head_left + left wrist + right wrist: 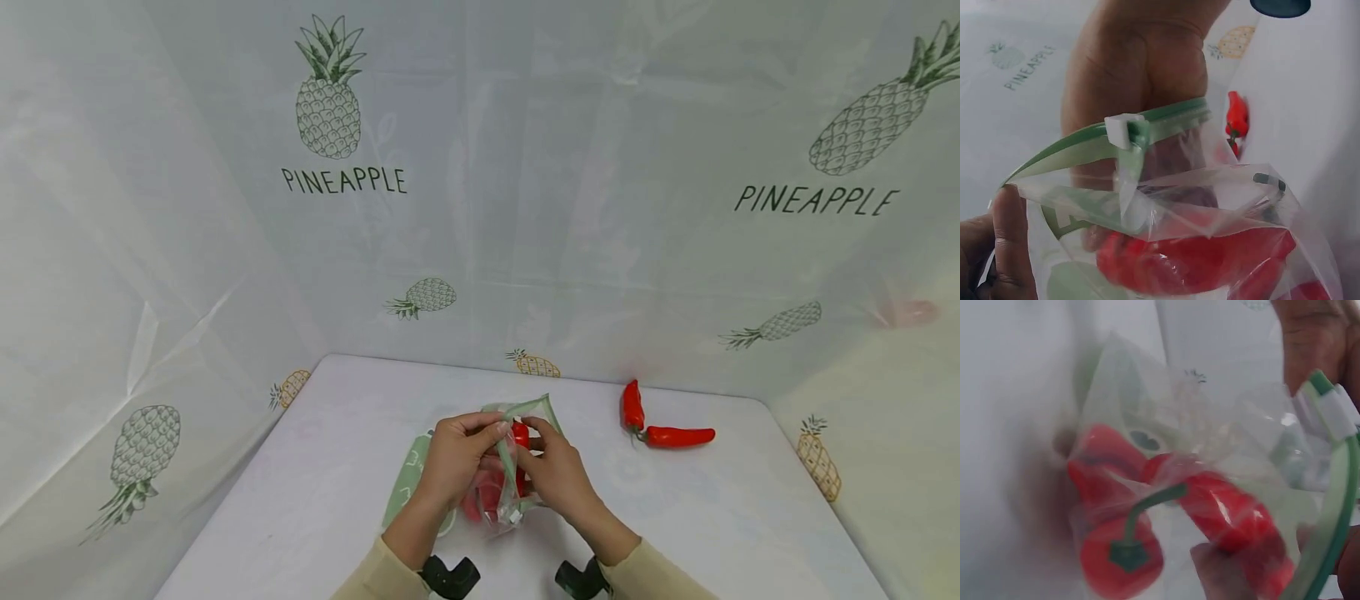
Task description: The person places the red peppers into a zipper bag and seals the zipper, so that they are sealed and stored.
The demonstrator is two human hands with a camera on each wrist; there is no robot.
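A clear zip bag [504,457] with a green zip and a white slider [1117,131] stands between the hands above the table, its mouth open. My left hand [456,457] pinches its rim at the near-left side. Inside the bag mouth, my right hand [561,475] holds a red chili pepper [1191,259] with its fingers; clear film hides part of the grip. More red peppers [1122,556] lie lower in the bag, one with a green stem, seen through the plastic.
Two red chili peppers [678,437] lie on the white table [720,517] at the back right. Left of the bag is a flat green piece with white marks [408,483], partly covered by my left hand. A pineapple-print curtain [525,208] surrounds the table.
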